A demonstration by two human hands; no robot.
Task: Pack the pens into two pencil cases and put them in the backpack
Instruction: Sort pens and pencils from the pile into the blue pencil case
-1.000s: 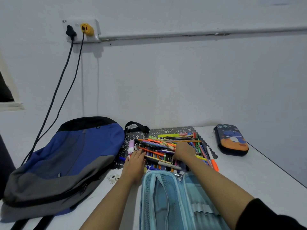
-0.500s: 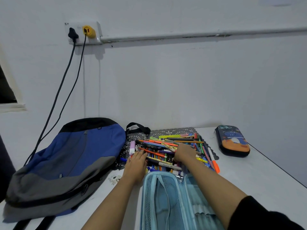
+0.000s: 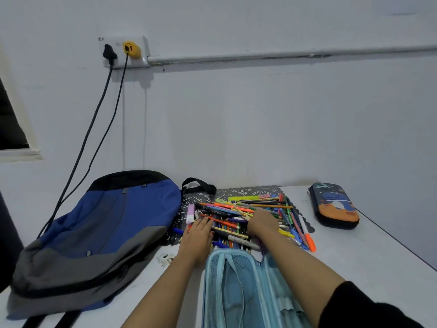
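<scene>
A heap of coloured pens [image 3: 248,209] lies on a dark lace mat [image 3: 236,191] in the middle of the white table. My left hand [image 3: 197,237] lies flat with straight fingers on the heap's left edge. My right hand [image 3: 262,221] rests on the heap's middle, fingers curled down into the pens; I cannot see a grip. A light blue pencil case [image 3: 238,287] lies open right in front of me, below both hands. A dark pencil case [image 3: 334,205] with an orange and blue picture lies closed at the right. A blue and grey backpack [image 3: 94,230] lies flat at the left.
Two black cables [image 3: 94,129] hang from a wall socket [image 3: 124,50] down behind the backpack. The wall stands close behind the mat. The table's right edge [image 3: 402,245] runs diagonally past the dark case. A small sticker [image 3: 165,258] lies beside my left wrist.
Both hands stay on the pen heap and have barely shifted. The view has tilted slightly, nothing else has moved.
</scene>
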